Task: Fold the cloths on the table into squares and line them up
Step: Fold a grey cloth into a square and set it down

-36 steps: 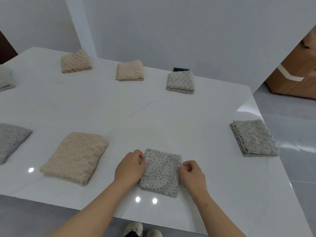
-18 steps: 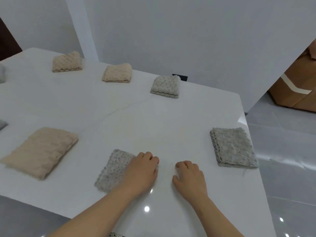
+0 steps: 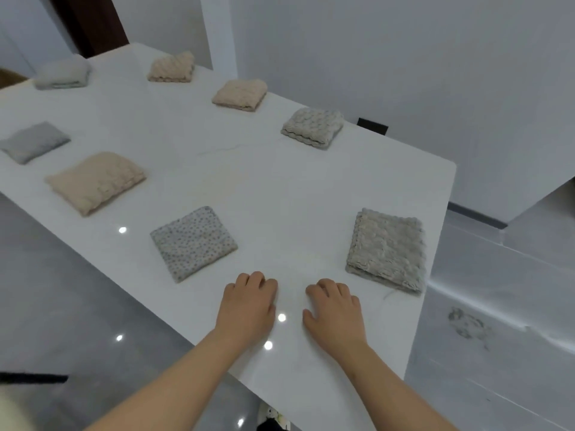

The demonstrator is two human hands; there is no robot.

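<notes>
Now left hand (image 3: 249,306) & right hand (image 3: 334,312) rest loose on the glossy white table (image 3: 280,188) near its front edge, holding nothing. One folded grey dotted square cloth (image 3: 193,242) lies near them, skewed vs. that edge. Risk imo: straightening it on the slick top may open the fold.

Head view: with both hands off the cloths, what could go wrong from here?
The fluffy grey cloth lies close to the table's right edge; a nudge could push it off.
The large beige cloth looks oblong and bigger than its neighbours, so it may need another fold.
The dotted cloth looks turned against the front edge.
</notes>
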